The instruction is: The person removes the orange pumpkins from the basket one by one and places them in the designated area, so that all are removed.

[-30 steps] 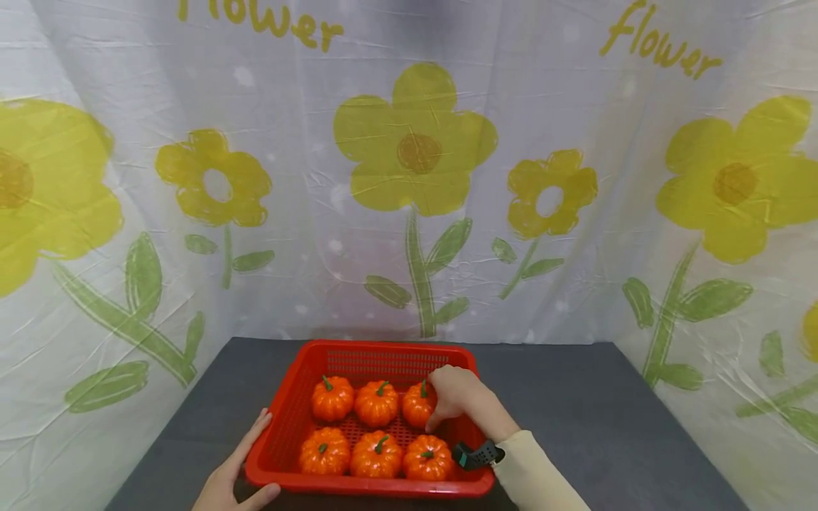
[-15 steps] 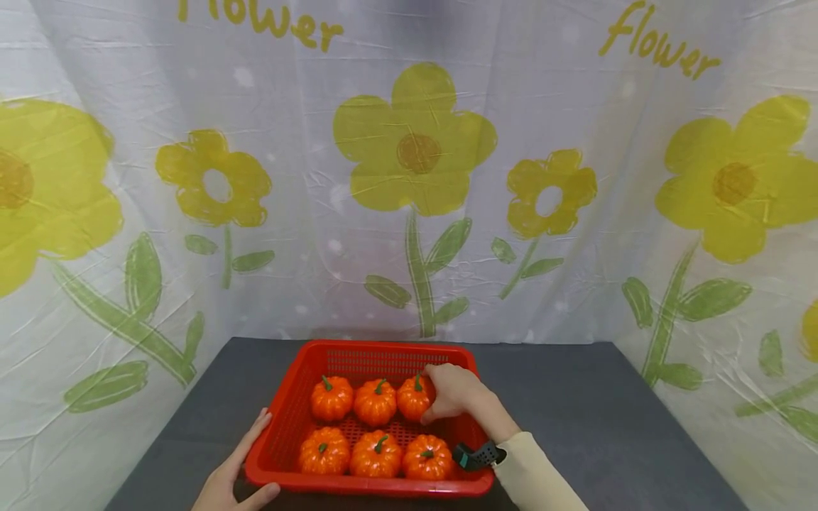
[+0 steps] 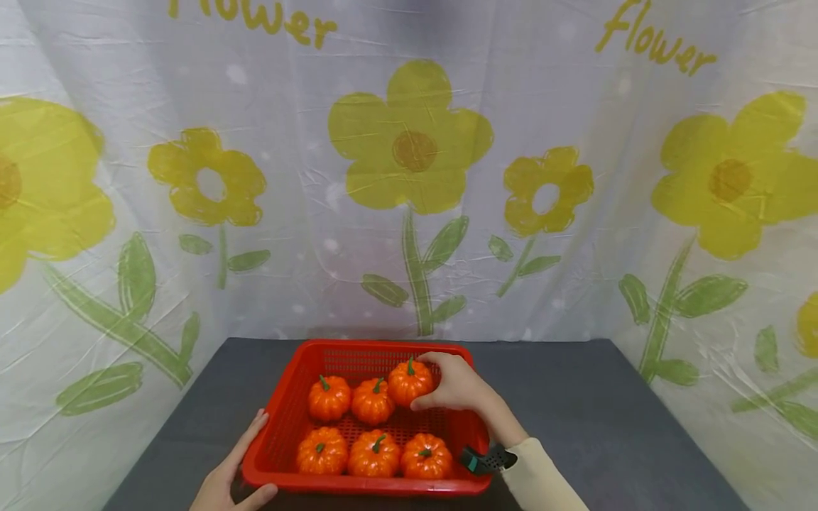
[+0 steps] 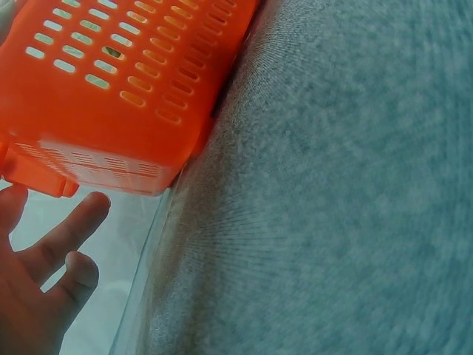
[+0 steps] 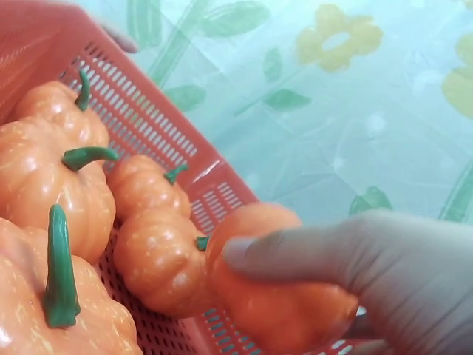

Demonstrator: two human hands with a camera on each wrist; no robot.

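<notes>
A glossy orange pumpkin (image 3: 409,383) is hanging in the far right part of the red basket (image 3: 364,486), its green stem pointing up; it is looking higher than its neighbours, though its underside is staying out of sight. The right hand (image 3: 459,383) is grasping it from the side, the thumb pressing the near face and fingers reaching round the far one, probably because the round body is offering a surer hold across its width than the thin stem.

Two pumpkins (image 3: 372,402) are sitting beside it to the left, completing the far row, while three more (image 3: 374,454) are forming the near row; a gap is running between the rows, presumably giving fingers room. The left hand (image 3: 228,468) is holding nothing clenched: its loosely spread fingers are lying along the basket's left rim, seemingly steadying it.

A dark wristband (image 3: 488,460) and a pale sleeve (image 3: 543,472) are covering the right forearm. Beneath, a dark grey desk (image 3: 549,397) is carrying the basket. Around it, a white cloth (image 3: 307,213) is enclosing three sides, showing yellow flowers, green leaves and the word "flower", with wrinkles catching the light.
</notes>
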